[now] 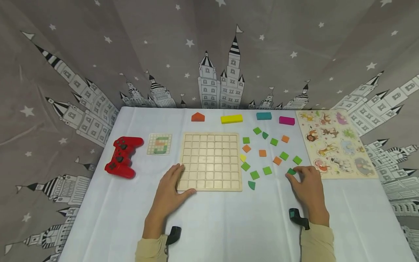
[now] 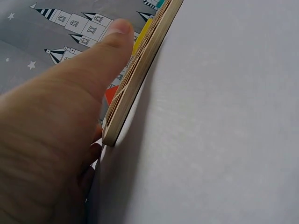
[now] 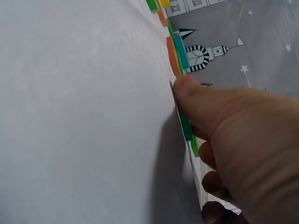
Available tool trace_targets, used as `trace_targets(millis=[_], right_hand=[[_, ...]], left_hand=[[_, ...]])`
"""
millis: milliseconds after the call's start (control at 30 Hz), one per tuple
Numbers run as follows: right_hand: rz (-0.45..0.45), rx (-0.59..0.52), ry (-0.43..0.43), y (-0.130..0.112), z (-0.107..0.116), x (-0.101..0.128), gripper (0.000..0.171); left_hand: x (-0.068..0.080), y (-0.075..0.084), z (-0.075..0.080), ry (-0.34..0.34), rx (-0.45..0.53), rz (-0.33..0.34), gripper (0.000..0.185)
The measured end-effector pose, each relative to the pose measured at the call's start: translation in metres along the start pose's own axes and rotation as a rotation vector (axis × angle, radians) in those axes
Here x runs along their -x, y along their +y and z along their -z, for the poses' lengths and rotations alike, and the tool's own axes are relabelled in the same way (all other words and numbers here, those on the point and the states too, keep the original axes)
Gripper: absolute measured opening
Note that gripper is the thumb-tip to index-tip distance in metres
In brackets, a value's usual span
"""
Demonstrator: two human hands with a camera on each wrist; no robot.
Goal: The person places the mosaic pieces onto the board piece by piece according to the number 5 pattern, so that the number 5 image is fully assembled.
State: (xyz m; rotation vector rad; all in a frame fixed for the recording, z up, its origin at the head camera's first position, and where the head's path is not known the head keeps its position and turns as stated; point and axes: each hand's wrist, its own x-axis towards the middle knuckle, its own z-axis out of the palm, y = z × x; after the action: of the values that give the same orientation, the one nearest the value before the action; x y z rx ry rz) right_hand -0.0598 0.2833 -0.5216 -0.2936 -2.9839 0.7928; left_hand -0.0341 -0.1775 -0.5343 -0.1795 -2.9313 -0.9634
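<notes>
A wooden grid board (image 1: 210, 162) lies in the middle of the white cloth. At its lower left corner my left hand (image 1: 168, 193) rests with the fingers along the left edge and the thumb by the near edge. The left wrist view shows the board's side (image 2: 142, 70) beyond the thumb. On the right, my right hand (image 1: 307, 185) pinches a dark green tile (image 1: 291, 171) between thumb and fingers, low over the cloth. The same dark green tile (image 3: 184, 123) shows under the thumb in the right wrist view. A light green square tile (image 1: 297, 160) lies just beyond that hand.
Several green, orange and yellow tiles (image 1: 262, 153) lie between board and right hand. A pattern card (image 1: 159, 144) and red game controller (image 1: 124, 157) are at left. Blocks, including a yellow one (image 1: 231, 119), line the back. An animal puzzle (image 1: 337, 145) lies at right.
</notes>
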Motion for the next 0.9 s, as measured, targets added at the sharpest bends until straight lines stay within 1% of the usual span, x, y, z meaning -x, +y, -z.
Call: trace_targets(millis=[200, 400, 467, 533, 600, 700, 767, 900], right_hand=[[-0.006, 0.025, 0.02, -0.001, -0.004, 0.002, 0.039], [-0.028, 0.03, -0.008, -0.003, -0.004, 0.0, 0.046], [-0.007, 0.022, -0.033, -0.003, -0.002, 0.0, 0.05], [0.022, 0.012, -0.076, -0.001, 0.002, 0.001, 0.051], [0.055, 0.002, -0.128, 0.002, 0.007, 0.002, 0.05], [0.088, -0.026, -0.175, 0.007, 0.011, 0.003, 0.045], [0.098, -0.045, -0.178, 0.009, 0.012, 0.002, 0.044], [0.116, -0.054, -0.144, 0.008, 0.011, 0.002, 0.036]], left_hand=[[0.001, 0.0, 0.001, -0.011, 0.003, -0.001, 0.094], [0.001, -0.001, 0.0, -0.003, -0.001, 0.003, 0.092], [0.0, -0.001, 0.0, -0.006, 0.001, 0.006, 0.092], [0.0, 0.0, -0.001, -0.011, 0.003, 0.009, 0.091], [0.0, 0.0, -0.001, -0.014, 0.001, 0.009, 0.091], [0.0, 0.0, 0.0, -0.016, 0.001, 0.017, 0.091], [0.0, 0.001, 0.001, -0.016, 0.001, 0.02, 0.091], [0.0, 0.001, 0.002, -0.017, 0.002, 0.026, 0.09]])
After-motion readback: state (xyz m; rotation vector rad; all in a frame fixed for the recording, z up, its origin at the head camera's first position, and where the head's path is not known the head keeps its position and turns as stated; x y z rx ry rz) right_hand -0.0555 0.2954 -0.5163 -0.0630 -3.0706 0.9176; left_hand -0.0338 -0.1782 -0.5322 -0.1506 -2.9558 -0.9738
